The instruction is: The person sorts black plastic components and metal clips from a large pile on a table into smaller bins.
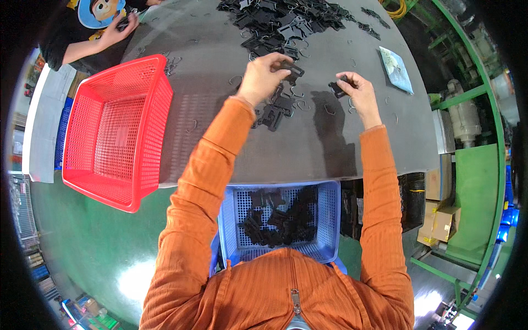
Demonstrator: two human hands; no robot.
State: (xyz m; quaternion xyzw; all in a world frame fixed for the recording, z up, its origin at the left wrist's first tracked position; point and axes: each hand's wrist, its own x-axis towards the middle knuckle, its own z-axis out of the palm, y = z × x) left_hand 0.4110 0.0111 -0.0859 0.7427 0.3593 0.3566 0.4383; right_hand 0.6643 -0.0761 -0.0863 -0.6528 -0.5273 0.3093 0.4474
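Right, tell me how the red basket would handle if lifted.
The red basket is probably light for its size, since its walls are perforated and nothing shows inside. It will likely stay fairly stiff, as it holds its open, boxy shape.

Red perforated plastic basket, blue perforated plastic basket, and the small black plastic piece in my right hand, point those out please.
Red perforated plastic basket (114, 137): head view, its mesh floor.
Blue perforated plastic basket (328, 221): head view, its right inner wall.
Small black plastic piece (336, 90): head view, its exposed left end.
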